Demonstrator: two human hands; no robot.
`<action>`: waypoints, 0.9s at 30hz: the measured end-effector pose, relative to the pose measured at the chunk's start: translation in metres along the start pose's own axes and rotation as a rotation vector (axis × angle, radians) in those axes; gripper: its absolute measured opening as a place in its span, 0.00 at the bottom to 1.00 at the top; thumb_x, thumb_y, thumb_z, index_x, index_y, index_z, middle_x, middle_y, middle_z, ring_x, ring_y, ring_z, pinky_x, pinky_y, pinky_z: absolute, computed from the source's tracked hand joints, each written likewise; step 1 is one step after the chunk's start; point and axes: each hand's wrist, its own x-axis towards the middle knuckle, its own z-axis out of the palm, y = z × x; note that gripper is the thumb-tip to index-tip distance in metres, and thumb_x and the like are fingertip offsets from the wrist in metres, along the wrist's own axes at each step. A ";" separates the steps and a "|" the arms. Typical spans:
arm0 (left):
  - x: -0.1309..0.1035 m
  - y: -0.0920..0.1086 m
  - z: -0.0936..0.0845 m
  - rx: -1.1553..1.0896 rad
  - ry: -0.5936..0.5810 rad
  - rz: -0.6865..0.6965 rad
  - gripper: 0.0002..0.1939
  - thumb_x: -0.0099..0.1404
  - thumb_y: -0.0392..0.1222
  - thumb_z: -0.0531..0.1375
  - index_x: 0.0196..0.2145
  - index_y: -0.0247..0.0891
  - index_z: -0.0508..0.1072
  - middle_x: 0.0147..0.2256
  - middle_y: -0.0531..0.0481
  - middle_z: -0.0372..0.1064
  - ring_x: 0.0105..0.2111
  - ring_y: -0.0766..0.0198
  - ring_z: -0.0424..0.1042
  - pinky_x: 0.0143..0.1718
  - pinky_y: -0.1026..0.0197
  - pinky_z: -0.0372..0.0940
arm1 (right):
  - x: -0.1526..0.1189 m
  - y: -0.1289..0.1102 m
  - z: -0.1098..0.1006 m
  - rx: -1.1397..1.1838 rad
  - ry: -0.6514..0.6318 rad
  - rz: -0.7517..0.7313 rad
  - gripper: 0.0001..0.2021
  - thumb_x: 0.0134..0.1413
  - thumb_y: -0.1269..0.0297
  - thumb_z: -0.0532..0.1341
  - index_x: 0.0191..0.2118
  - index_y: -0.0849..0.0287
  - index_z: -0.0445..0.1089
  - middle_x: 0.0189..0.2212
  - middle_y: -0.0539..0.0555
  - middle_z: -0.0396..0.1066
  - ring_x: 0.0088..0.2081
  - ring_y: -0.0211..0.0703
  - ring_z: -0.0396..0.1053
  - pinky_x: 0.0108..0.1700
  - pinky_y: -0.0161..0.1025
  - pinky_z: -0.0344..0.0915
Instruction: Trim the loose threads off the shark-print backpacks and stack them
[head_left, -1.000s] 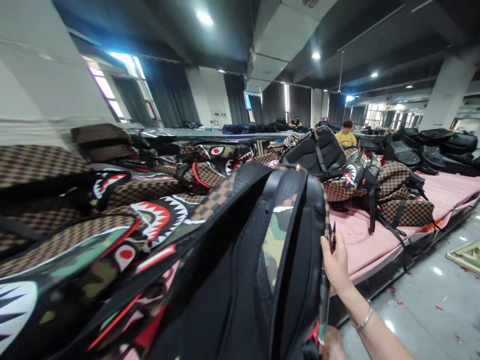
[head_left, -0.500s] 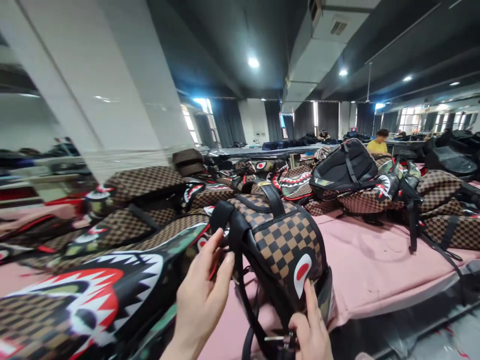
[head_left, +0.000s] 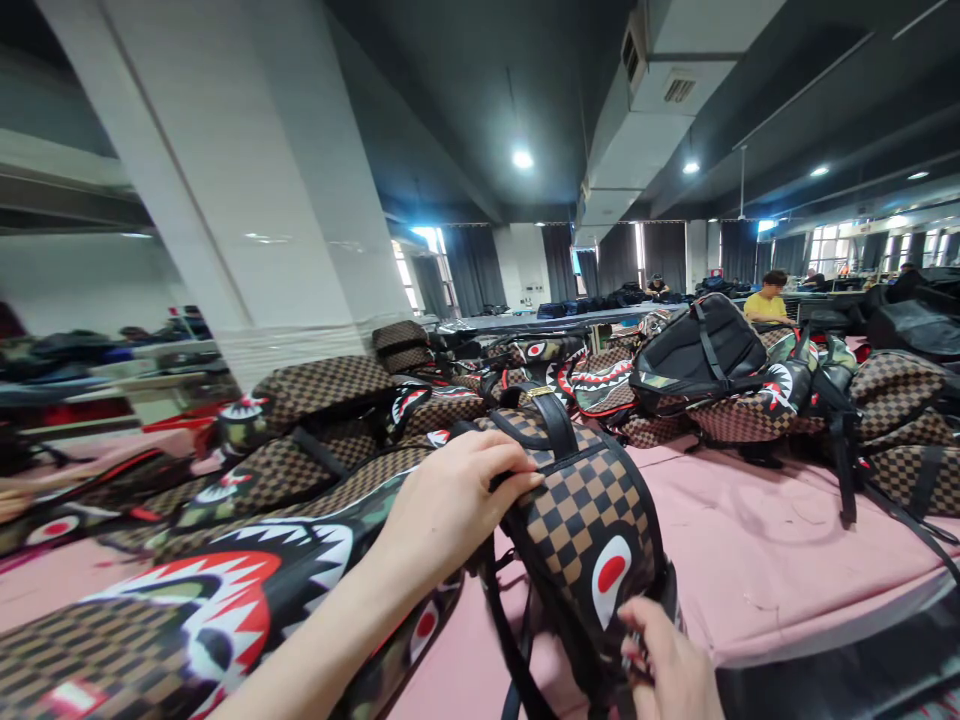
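A small backpack [head_left: 581, 510] stands upright in front of me, brown-and-black checked with black trim, a top carry handle and a red-and-white eye patch. Around its upper left edge, by the black shoulder strap, my left hand [head_left: 472, 490] is closed; the fingertips are partly hidden. At the lower right, beside the eye patch, my right hand [head_left: 671, 655] is closed round a small dark metal tool [head_left: 636, 652], mostly covered by the fingers. Black straps [head_left: 510, 620] hang down the bag's left side.
A pink padded table [head_left: 750, 540] bears the bag. Large shark-mouth backpacks [head_left: 300, 545] lie close on the left; more checked bags [head_left: 739, 410] are piled behind and right. A pillar [head_left: 247, 200] rises at left. A co-worker's hand [head_left: 11, 500] shows at the left edge; a person in yellow [head_left: 766, 300] is farther back.
My left hand has gone from open beside the strap to closed over the bag's upper left edge. My right hand has shifted slightly right and down, and the view has turned a little.
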 end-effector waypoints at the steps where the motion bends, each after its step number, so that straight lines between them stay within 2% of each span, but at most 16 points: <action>1: 0.003 0.002 0.000 0.039 -0.014 0.030 0.11 0.58 0.47 0.55 0.24 0.42 0.73 0.30 0.50 0.72 0.31 0.59 0.70 0.32 0.59 0.63 | 0.012 -0.005 -0.010 0.058 -0.040 0.040 0.10 0.49 0.69 0.56 0.40 0.53 0.63 0.25 0.51 0.73 0.23 0.43 0.72 0.25 0.34 0.69; 4: 0.007 0.008 0.007 0.099 0.022 0.043 0.11 0.60 0.42 0.51 0.23 0.40 0.68 0.27 0.49 0.70 0.30 0.59 0.68 0.31 0.59 0.62 | 0.048 -0.020 -0.035 0.230 -0.125 0.082 0.11 0.54 0.64 0.56 0.43 0.56 0.56 0.26 0.49 0.72 0.26 0.41 0.72 0.26 0.32 0.66; 7: 0.006 0.010 0.018 -0.026 0.090 -0.034 0.11 0.61 0.42 0.49 0.24 0.39 0.65 0.26 0.49 0.68 0.29 0.61 0.67 0.30 0.61 0.62 | 0.078 -0.032 -0.045 0.198 -0.091 0.019 0.08 0.58 0.63 0.51 0.43 0.57 0.57 0.26 0.50 0.70 0.24 0.38 0.70 0.25 0.32 0.63; 10: 0.003 0.011 0.024 -0.168 0.136 -0.107 0.10 0.62 0.43 0.50 0.26 0.39 0.64 0.26 0.50 0.67 0.28 0.63 0.67 0.31 0.61 0.62 | 0.096 -0.037 -0.042 0.112 -0.041 -0.071 0.08 0.58 0.61 0.52 0.41 0.58 0.59 0.27 0.51 0.70 0.25 0.39 0.70 0.26 0.32 0.62; 14: 0.002 0.013 0.026 -0.228 0.146 -0.146 0.10 0.61 0.44 0.51 0.26 0.39 0.65 0.27 0.51 0.67 0.29 0.63 0.67 0.32 0.61 0.61 | 0.110 -0.041 -0.029 -0.019 -0.050 -0.197 0.09 0.59 0.59 0.51 0.38 0.58 0.63 0.27 0.52 0.70 0.26 0.40 0.70 0.27 0.32 0.61; 21: -0.001 0.020 0.027 -0.286 0.175 -0.161 0.09 0.60 0.44 0.52 0.25 0.39 0.65 0.27 0.51 0.67 0.30 0.62 0.67 0.34 0.60 0.61 | 0.123 -0.047 -0.022 -0.199 -0.005 -0.283 0.10 0.60 0.61 0.50 0.32 0.58 0.64 0.23 0.53 0.69 0.26 0.40 0.69 0.26 0.32 0.57; 24: 0.001 0.007 0.027 -0.432 0.196 -0.230 0.12 0.60 0.47 0.51 0.24 0.39 0.65 0.27 0.51 0.67 0.29 0.62 0.67 0.34 0.61 0.63 | 0.121 -0.045 -0.026 -0.106 -0.015 -0.275 0.09 0.59 0.62 0.51 0.32 0.57 0.64 0.23 0.51 0.69 0.26 0.39 0.69 0.26 0.31 0.58; 27: 0.012 -0.028 0.036 -0.519 0.289 -0.297 0.18 0.62 0.50 0.46 0.24 0.39 0.66 0.33 0.47 0.69 0.38 0.59 0.68 0.44 0.58 0.62 | 0.107 -0.041 -0.027 0.067 -0.041 -0.248 0.08 0.59 0.61 0.51 0.36 0.58 0.63 0.25 0.50 0.69 0.25 0.37 0.69 0.26 0.30 0.61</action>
